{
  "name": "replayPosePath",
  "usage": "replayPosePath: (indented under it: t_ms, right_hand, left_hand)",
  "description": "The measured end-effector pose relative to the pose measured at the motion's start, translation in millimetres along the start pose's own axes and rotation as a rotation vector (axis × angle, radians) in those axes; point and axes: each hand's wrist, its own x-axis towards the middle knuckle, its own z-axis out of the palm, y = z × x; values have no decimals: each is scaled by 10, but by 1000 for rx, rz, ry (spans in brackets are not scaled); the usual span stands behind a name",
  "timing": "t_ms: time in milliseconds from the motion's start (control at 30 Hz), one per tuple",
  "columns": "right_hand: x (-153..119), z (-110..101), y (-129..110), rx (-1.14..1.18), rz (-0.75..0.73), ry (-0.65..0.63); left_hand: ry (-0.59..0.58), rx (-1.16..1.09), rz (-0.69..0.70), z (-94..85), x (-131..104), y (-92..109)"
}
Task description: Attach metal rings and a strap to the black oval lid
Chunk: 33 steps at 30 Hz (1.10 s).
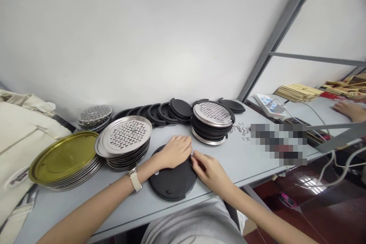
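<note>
Grey fabric [197,223] of the garment on my lap lies nearest, at the front edge of the surface [228,160]. Directly beyond it, one round black disc [174,181] lies flat, positioned under and between my hands. Left hand [176,151]: palm down across the far part of the disc, fingers together and slightly bent; the fingertips are partly concealed, so I cannot tell whether they grip anything. Right hand [207,167]: thumb and forefinger appear closed on a small metal piece [191,154] at the disc's right edge; its exact form is too small to confirm. Status of parts: the disc being handled shows a bare black upper face with no perforated plate visible on it, so I judge work on this unit to be unfinished. To its right, a mixed stack [212,129] carries a perforated metal plate on top, with black discs below. Loose metal rings [244,131] lie beside that stack. Behind, overlapping black discs [156,113] form a row. Left of my hands, a stack of perforated plates [126,135] adjoins a stack of gold-faced round trays [64,156]. These quantities suggest that many parts remain; the number of completed units cannot be determined.
</note>
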Motion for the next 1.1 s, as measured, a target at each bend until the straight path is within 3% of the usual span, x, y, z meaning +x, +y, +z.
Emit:
replayPosePath:
  t_ms: [467, 667, 900, 1100]
  right_hand:
    - [-18, 6, 4, -16, -14, 21]
    - [-9, -11, 8, 123, 8, -13]
    - [2, -9, 55, 196, 9, -28]
    - [23, -63, 78, 213, 7, -95]
  left_hand:
    - [27, -117, -42, 13, -35, 10]
    - [20, -73, -24, 17, -45, 10]
    - [25, -298, -212, -9, 15, 30]
    - [33, -371, -272, -68, 40, 39]
